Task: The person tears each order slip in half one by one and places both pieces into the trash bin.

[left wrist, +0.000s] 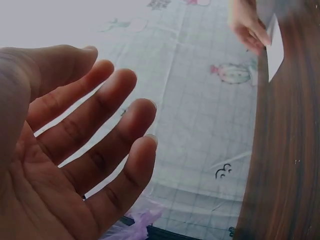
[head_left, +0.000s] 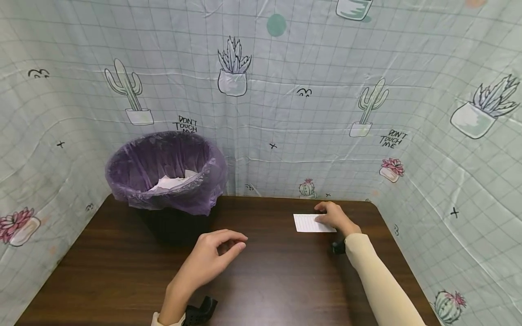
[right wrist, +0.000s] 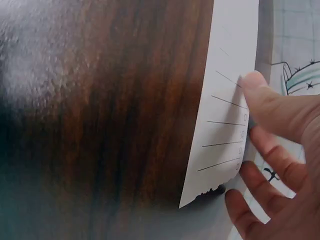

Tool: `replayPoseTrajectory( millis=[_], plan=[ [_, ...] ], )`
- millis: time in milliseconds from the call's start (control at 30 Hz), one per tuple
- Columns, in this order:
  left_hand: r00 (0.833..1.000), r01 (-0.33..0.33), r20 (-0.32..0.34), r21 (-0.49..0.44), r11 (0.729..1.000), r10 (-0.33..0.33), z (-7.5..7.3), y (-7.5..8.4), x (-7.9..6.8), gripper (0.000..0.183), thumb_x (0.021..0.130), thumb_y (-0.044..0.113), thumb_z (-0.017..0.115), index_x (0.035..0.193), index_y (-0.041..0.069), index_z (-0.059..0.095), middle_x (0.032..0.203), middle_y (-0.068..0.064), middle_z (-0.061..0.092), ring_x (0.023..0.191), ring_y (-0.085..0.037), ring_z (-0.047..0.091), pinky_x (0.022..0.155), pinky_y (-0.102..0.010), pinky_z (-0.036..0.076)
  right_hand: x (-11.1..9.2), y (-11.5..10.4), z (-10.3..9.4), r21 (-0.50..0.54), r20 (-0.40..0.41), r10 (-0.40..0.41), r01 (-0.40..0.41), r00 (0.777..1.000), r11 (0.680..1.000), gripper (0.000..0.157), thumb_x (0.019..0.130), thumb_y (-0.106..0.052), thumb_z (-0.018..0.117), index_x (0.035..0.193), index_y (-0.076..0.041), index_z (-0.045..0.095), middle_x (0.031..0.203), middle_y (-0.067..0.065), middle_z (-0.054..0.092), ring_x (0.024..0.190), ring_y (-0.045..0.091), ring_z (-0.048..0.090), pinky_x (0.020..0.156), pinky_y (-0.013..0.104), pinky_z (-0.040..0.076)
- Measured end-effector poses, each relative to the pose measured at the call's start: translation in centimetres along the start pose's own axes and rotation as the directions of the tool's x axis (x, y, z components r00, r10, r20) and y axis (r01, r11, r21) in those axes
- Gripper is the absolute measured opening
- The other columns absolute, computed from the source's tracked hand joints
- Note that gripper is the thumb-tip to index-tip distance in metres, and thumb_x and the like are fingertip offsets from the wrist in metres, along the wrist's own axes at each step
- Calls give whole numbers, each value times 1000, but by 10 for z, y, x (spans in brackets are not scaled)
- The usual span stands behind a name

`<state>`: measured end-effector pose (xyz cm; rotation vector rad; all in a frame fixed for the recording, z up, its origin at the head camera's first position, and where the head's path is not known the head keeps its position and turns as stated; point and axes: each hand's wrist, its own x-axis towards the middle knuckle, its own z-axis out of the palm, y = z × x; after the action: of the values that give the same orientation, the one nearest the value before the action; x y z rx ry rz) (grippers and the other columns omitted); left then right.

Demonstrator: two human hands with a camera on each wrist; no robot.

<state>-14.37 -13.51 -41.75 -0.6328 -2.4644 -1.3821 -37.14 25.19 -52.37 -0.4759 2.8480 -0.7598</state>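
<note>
A small white slip of lined paper (head_left: 305,223) lies near the far right edge of the dark table. My right hand (head_left: 335,218) holds it by its far side. In the right wrist view, the thumb lies on top of the paper slip (right wrist: 215,137) while the other fingers curl at and below its edge. One short end of the slip is torn and ragged. My left hand (head_left: 210,253) hovers over the table's middle-left with nothing in it. Its loosely bent fingers (left wrist: 135,125) are spread apart in the left wrist view.
A black bin (head_left: 171,226) with a purple liner (head_left: 216,181) stands at the back left of the table, white paper scraps (head_left: 171,182) inside. Behind and beside the brown table (head_left: 281,280) hangs a curtain (head_left: 269,113) printed with cacti.
</note>
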Motion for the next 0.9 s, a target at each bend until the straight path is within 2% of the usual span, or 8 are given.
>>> replayPoseTrajectory(
  millis=[167, 400, 467, 667, 900],
  plan=[
    [1000, -21, 15, -1, 1000, 21, 8, 5, 1, 9, 95, 13, 74, 103, 16, 78, 87, 9, 71, 67, 0, 55, 61, -21, 52, -2, -2, 1, -80, 57, -16, 20, 998, 997, 39, 88, -13, 82, 120, 4, 68, 112, 27, 68, 108, 44, 63, 94, 57, 51],
    [1000, -12, 21, -15, 1000, 12, 16, 4, 3, 9, 95, 14, 75, 103, 16, 78, 90, 8, 73, 67, 0, 55, 62, -21, 53, -9, -10, 3, -33, 70, 28, -25, 997, 999, 40, 85, -15, 84, 118, 2, 69, 106, 21, 67, 99, 34, 62, 87, 50, 53],
    [1000, 0, 23, -20, 1000, 1, 18, 3, 3, 9, 95, 14, 75, 103, 17, 78, 90, 8, 73, 67, -1, 56, 62, -21, 53, -12, -13, 6, -13, 57, 41, -40, 998, 999, 33, 86, -14, 84, 113, -1, 71, 102, 16, 67, 94, 29, 61, 84, 46, 53],
    [999, 43, 3, -22, 999, -43, 21, 0, 2, 10, 94, 12, 75, 102, 18, 79, 88, 10, 72, 68, -3, 56, 63, -22, 52, -22, -25, 17, 70, 10, -6, 5, 1000, 998, 9, 91, -7, 77, 98, -3, 76, 92, 9, 72, 84, 19, 63, 77, 38, 54],
    [997, 75, -21, -4, 997, -75, 30, -10, 0, 9, 94, 12, 74, 101, 15, 78, 83, 10, 68, 66, -1, 53, 61, -20, 51, -46, -56, 34, 170, -109, -29, 47, 994, 984, 5, 93, -10, 75, 90, -8, 79, 93, 7, 77, 83, 17, 66, 75, 35, 54]
  ],
)
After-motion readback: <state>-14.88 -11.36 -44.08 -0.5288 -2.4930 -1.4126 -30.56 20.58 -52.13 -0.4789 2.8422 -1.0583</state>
